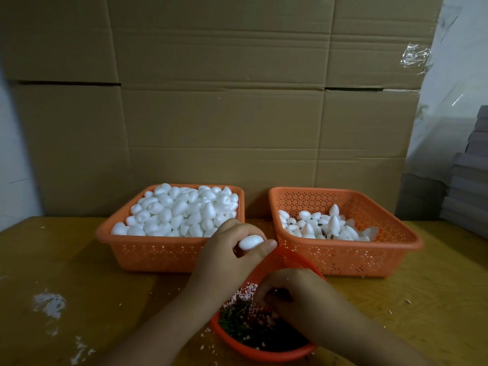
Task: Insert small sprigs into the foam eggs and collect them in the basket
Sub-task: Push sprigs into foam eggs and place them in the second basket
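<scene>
So, left hand [224,256]: fingers curled round one foam egg [250,242]
right hand [295,297]: down in the sprig bowl [264,352], fingertips buried, grip can't tell
right basket [390,244]: partly filled with eggs

This is looking like a small craft-assembly workshop or packing room: flattened brown cardboard cartons [211,88] are standing as a backdrop, orange perforated plastic baskets [343,256] of white foam eggs [179,210] are sitting on a scuffed, crumb-strewn yellow wooden counter [66,273].
</scene>
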`<state>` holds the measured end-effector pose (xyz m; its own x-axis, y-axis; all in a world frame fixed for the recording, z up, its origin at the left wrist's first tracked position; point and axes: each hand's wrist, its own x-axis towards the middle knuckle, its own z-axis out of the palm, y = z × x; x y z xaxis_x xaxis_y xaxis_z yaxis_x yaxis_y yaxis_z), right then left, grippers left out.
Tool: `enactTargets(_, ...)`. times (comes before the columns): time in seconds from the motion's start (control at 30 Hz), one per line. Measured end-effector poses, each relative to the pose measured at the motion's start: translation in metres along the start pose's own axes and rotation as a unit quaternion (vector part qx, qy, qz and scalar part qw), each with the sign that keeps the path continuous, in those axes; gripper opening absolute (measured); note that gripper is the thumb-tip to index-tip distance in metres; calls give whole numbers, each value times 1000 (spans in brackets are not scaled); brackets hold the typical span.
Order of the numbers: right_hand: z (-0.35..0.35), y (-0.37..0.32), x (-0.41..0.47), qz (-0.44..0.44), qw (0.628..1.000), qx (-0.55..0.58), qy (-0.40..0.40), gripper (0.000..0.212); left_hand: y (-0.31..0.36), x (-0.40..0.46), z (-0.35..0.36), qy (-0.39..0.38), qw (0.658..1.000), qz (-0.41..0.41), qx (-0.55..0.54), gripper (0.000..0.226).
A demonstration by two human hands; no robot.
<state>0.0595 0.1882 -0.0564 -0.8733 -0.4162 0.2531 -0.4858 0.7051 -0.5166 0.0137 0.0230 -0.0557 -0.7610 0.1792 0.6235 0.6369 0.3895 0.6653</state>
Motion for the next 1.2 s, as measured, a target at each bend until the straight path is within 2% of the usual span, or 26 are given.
enactTargets(0.1, 0, 1, 1, 0, 1000, -7, 0, 27, 0, -1, 0, -35, 999, -17, 14, 48)
enactTargets(0.2, 1, 2, 1, -4, 1000, -18, 7, 27, 1, -1, 0, -40, 999, -32, -12, 51)
enactTargets(0.37, 2, 3, 1, -2, 1000, -27, 8, 26, 6, 3, -3, -18, 979, -119, -165, 58)
enactTargets(0.47, 2, 4, 1, -3, 1000, -27, 6, 25, 7, 5, -4, -11, 968, -148, -204, 53)
enactTargets(0.77, 3, 5, 2, -3, 1000, -28, 6, 28, -2, 7, -4, -5, 963, -155, -219, 30)
enactTargets(0.93, 2, 3, 2, -8, 1000, -26, 6, 29, -4, 5, -4, -57, 973, -133, -180, 27)
enactTargets(1.03, 1, 3, 1, -7, 1000, -23, 6, 29, -4, 4, -4, -73, 970, -144, -181, 12)
enactTargets(1.2, 2, 3, 0, -6, 1000, -25, 8, 29, -3, 2, -3, -66, 972, -148, -168, 27)
